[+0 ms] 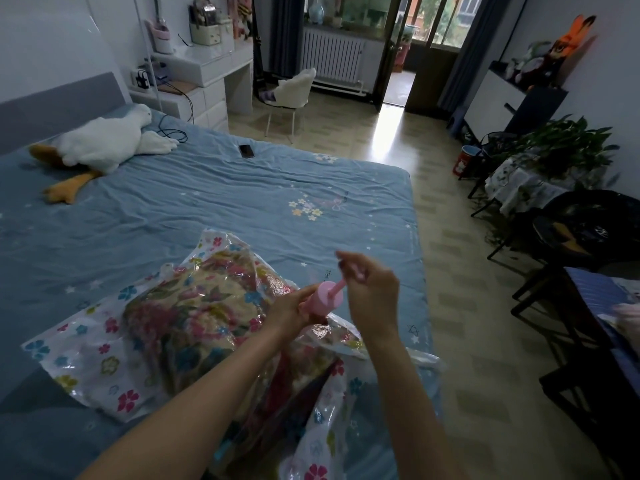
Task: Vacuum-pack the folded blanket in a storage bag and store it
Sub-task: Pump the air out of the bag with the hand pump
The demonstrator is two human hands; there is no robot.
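Blanket lies bagged on the bed while left hand grips the pump, right hand clutching its raised handle.

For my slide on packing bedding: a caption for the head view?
Both hands work a pink hand pump on the bagged floral blanket.

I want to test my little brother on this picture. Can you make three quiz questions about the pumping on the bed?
1. True or false: the left hand grips the pink pump.
2. What does the right hand hold? A. the phone B. the pump handle C. the toy goose
3. What is inside the storage bag?

Key: 1 true. 2 B, the pump handle. 3 the folded blanket.
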